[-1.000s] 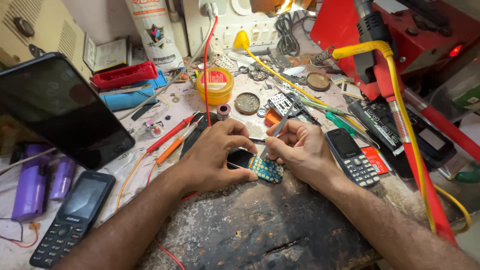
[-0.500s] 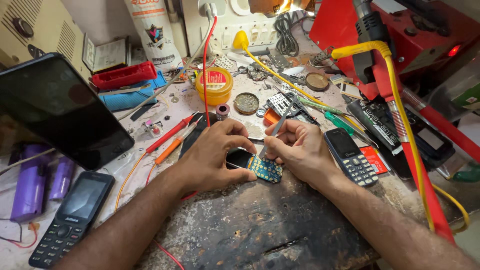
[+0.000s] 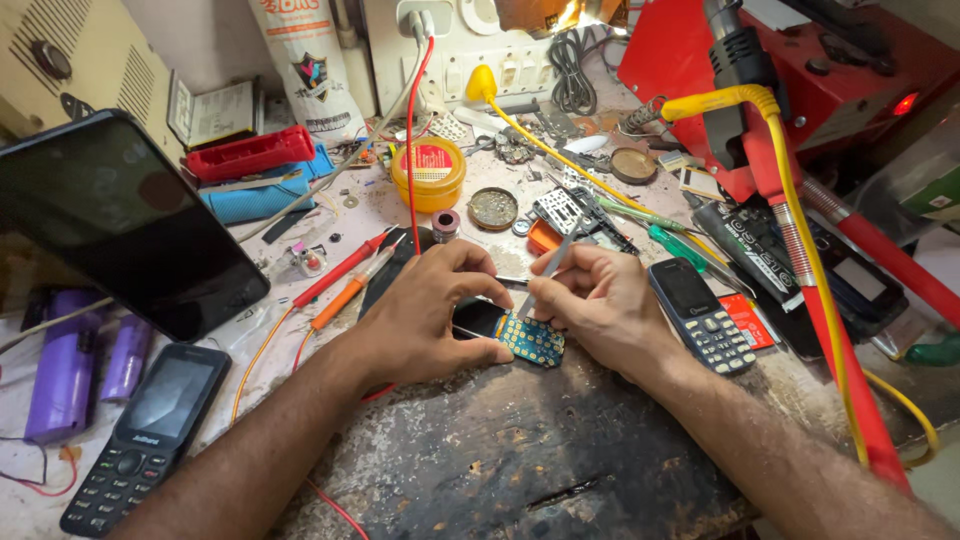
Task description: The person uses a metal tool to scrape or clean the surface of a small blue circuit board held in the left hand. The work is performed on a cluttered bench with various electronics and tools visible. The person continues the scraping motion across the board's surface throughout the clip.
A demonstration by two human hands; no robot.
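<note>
Between both hands on the worn bench: small circuit board [image 3: 520, 335], pinned under left hand [image 3: 430, 320] fingers; right hand [image 3: 600, 310] pinching tweezers [image 3: 552, 262] above it.

Both hands [image 3: 520, 310] on opened phone board [image 3: 530, 340]

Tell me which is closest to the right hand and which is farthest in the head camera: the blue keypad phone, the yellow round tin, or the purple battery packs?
From the right hand:
1. Blue keypad phone, just to its right.
2. Yellow round tin, up behind the hands, left of centre.
3. Purple battery packs, far left edge.
</note>
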